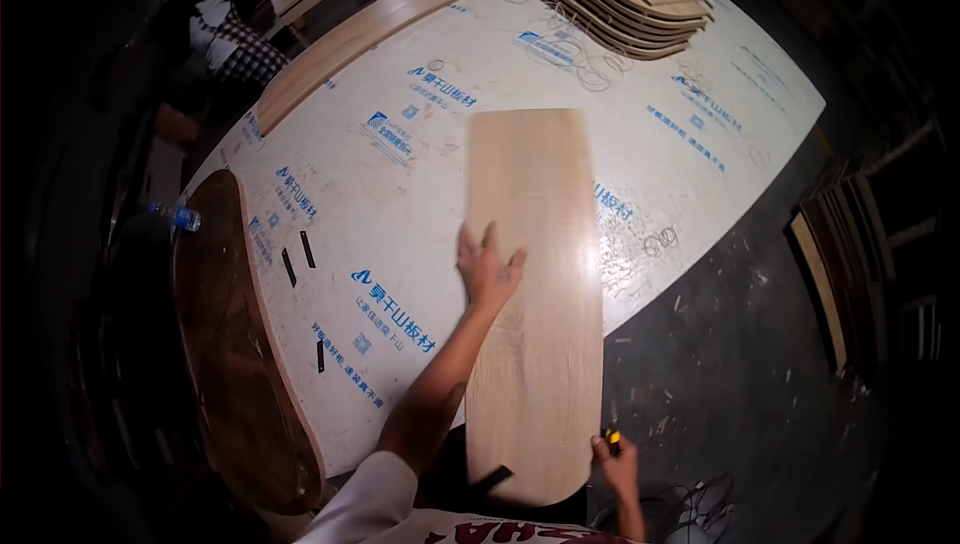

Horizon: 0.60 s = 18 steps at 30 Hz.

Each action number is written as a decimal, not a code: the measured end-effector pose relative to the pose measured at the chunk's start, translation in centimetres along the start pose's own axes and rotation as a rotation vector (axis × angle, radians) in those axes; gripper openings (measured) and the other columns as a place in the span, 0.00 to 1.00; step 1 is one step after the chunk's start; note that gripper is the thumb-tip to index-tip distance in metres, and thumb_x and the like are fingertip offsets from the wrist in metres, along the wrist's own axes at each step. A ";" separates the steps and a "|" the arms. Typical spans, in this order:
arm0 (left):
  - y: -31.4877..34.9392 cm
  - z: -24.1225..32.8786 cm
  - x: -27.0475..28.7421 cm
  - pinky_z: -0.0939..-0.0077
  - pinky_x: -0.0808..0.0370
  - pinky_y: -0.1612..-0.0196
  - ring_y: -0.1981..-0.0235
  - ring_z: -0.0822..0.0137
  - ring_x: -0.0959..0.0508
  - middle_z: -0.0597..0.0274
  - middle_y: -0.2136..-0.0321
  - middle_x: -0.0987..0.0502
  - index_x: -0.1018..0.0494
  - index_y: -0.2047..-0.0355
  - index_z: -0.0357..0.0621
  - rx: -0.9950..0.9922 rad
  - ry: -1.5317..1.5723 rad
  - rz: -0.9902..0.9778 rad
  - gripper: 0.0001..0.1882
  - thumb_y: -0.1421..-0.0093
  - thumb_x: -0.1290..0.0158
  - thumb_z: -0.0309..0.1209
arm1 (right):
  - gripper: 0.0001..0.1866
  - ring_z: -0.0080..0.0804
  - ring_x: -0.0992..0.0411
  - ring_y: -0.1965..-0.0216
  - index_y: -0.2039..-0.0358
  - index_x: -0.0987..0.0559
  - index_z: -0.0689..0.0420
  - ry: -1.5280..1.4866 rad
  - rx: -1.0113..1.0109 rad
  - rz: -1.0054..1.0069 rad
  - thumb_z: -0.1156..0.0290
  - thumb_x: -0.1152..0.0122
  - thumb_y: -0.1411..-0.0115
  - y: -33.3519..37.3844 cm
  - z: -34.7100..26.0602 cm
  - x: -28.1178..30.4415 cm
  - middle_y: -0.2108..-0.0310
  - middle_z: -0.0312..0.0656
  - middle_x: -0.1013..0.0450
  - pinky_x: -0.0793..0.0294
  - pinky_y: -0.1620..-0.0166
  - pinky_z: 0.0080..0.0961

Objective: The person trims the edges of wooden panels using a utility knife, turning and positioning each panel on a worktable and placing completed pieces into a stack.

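Observation:
A long pale wooden board (535,324) with rounded corners lies lengthwise in front of me, its near end over the table's edge by my body. My left hand (488,269) rests on the board's left side, fingers spread. At the board's lower right edge, my right hand (617,469) is closed round a small tool with a yellow-and-black handle (613,440). Its working end is too small to make out. A short black strip (491,481) shows at the board's near left corner. Several similar black strips (307,250) lie on the table to the left.
The white table (400,204) carries blue print. A dark brown curved panel (225,344) lines its left edge, beside a plastic bottle (183,217). Curved boards (610,4) are stacked at the far side, near loose strings (590,59). A person (235,34) is at the far left.

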<state>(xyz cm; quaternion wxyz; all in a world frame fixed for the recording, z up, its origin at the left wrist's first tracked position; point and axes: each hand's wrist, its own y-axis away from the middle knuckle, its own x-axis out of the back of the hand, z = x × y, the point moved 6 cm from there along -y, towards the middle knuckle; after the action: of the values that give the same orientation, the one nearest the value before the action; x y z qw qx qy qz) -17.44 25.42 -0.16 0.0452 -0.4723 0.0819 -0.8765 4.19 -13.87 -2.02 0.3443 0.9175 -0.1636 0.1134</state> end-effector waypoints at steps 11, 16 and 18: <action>5.3 14.1 -6.4 0.41 0.46 0.34 0.32 0.42 0.43 0.38 0.32 0.44 0.34 0.34 0.52 -0.672 -0.195 -0.238 0.33 0.36 0.51 0.53 | 0.28 0.19 0.35 0.79 0.35 0.37 0.59 -0.818 0.029 0.216 0.52 0.54 0.26 4.5 4.3 -7.2 0.73 0.39 0.25 0.34 0.76 0.17; 5.4 12.6 -6.2 0.44 0.47 0.34 0.33 0.42 0.42 0.38 0.33 0.42 0.34 0.35 0.50 -0.649 -0.141 -0.251 0.31 0.35 0.48 0.47 | 0.12 0.27 0.31 0.75 0.54 0.29 0.51 -1.478 0.055 0.082 0.57 0.52 0.27 -9.1 3.0 4.6 0.71 0.36 0.30 0.25 0.68 0.26; 5.6 13.8 -6.0 0.49 0.48 0.33 0.34 0.42 0.41 0.35 0.34 0.43 0.34 0.35 0.46 -0.646 -0.206 -0.264 0.30 0.33 0.49 0.45 | 0.07 0.31 0.24 0.68 0.60 0.31 0.52 -1.342 0.186 0.145 0.65 0.45 0.30 -14.8 -1.0 10.1 0.66 0.41 0.26 0.22 0.66 0.31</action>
<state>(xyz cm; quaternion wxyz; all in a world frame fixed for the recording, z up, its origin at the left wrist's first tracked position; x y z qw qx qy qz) -2.60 19.50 1.40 -0.2117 -0.5545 0.2880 -0.7515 18.98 -4.91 -6.86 0.0794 0.8016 -0.3925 -0.4440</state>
